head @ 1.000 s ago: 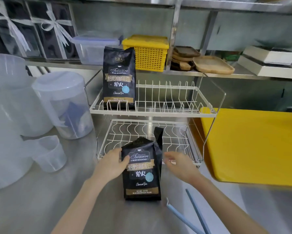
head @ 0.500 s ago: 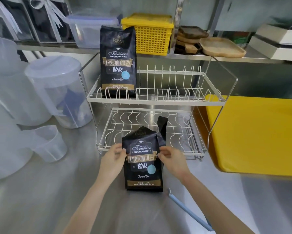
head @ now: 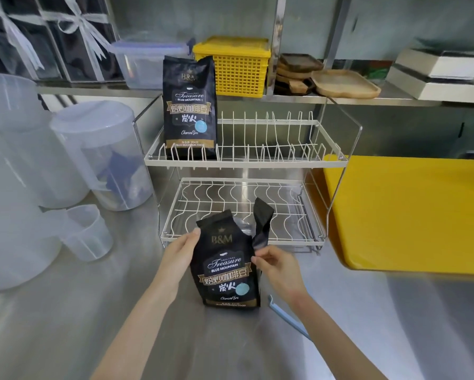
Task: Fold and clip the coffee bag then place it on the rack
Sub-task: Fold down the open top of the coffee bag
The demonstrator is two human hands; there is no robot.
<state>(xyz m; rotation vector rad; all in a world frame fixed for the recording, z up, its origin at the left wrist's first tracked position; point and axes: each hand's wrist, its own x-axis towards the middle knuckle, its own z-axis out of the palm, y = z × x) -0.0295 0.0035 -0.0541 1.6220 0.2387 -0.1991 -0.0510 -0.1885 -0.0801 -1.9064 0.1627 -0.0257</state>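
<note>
A black coffee bag (head: 226,270) stands upright on the steel counter in front of the white two-tier wire rack (head: 244,163). Its top is open, with a loose flap sticking up at the right. My left hand (head: 182,249) grips the bag's upper left edge. My right hand (head: 275,263) pinches its right edge just below the flap. A long light-blue sealing clip (head: 287,316) lies on the counter to the right of the bag, partly hidden under my right forearm. A second, sealed coffee bag (head: 189,108) stands on the rack's upper tier at the left.
Clear plastic pitchers (head: 101,154) and a small measuring cup (head: 86,231) stand at the left. A yellow board (head: 411,215) lies to the right of the rack. The shelf behind holds a yellow basket (head: 231,65), wooden trays (head: 345,83) and boxes.
Both hands have closed onto the bag's sides and slid up toward its top. The bag's upper part now stands taller, showing the logo. The camera has moved closer.
</note>
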